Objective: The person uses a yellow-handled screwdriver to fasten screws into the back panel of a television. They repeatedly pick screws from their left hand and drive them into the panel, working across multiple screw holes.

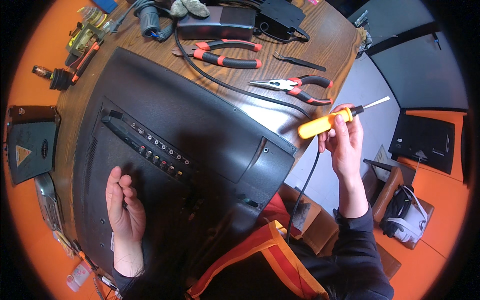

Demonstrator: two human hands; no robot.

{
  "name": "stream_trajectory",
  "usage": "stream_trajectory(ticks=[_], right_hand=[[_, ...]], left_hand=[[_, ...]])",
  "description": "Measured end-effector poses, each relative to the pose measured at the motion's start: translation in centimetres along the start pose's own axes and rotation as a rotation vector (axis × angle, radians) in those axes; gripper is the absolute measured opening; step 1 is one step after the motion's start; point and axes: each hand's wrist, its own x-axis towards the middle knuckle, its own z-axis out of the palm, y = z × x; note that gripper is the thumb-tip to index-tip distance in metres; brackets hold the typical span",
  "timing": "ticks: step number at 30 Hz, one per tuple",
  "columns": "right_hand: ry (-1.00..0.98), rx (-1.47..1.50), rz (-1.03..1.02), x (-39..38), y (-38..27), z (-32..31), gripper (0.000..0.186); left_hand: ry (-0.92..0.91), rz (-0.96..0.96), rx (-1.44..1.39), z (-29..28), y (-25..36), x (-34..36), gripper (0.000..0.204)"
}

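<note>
My right hand (346,142) is wrapped round a flat-blade screwdriver (320,125) with a yellow handle and black collar, its tip pointing up and to the right. It is held off the table's right edge. Below the hand lies the back of a black flat-screen television (215,120), face down on the table. My left hand (126,207) hovers above the television's left part, fingers extended and slightly curled, holding nothing. Close to it, a row of coloured sockets (160,162) runs along a recess in the casing. Shadow hides the casing's near part.
Behind the television on the wooden table (327,37) lie diagonal cutters (225,53), long-nose pliers (297,89) and tweezers (300,62). A black cable (220,80) crosses the casing's far edge. A dark box (216,24) stands at the back. Right of the table is a brown chair (392,195).
</note>
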Motion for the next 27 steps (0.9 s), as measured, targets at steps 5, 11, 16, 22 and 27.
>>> stream_trajectory(ticks=[5, 11, 16, 22, 27], right_hand=[[0.146, -0.003, -0.022, 0.0, 1.3, 1.0, 0.014], [-0.018, -0.129, -0.024, -0.4, 1.2, 1.3, 0.014], [0.092, -0.091, -0.127, 0.3, 0.8, 0.6, 0.017], [0.135, -0.038, -0.087, 0.1, 1.0, 1.3, 0.017], [0.096, -0.027, -0.091, 0.2, 0.9, 1.5, 0.015]], left_hand=[[0.0, -0.004, 0.01, 0.1, 0.0, 0.1, 0.032], [-0.002, 0.005, 0.004, 0.1, -0.1, 0.0, 0.031], [0.009, 0.002, 0.005, 0.1, 0.0, 0.0, 0.031], [0.007, 0.007, 0.012, 0.1, 0.0, 0.0, 0.03], [0.017, 0.019, 0.016, 0.3, -0.1, 0.0, 0.031]])
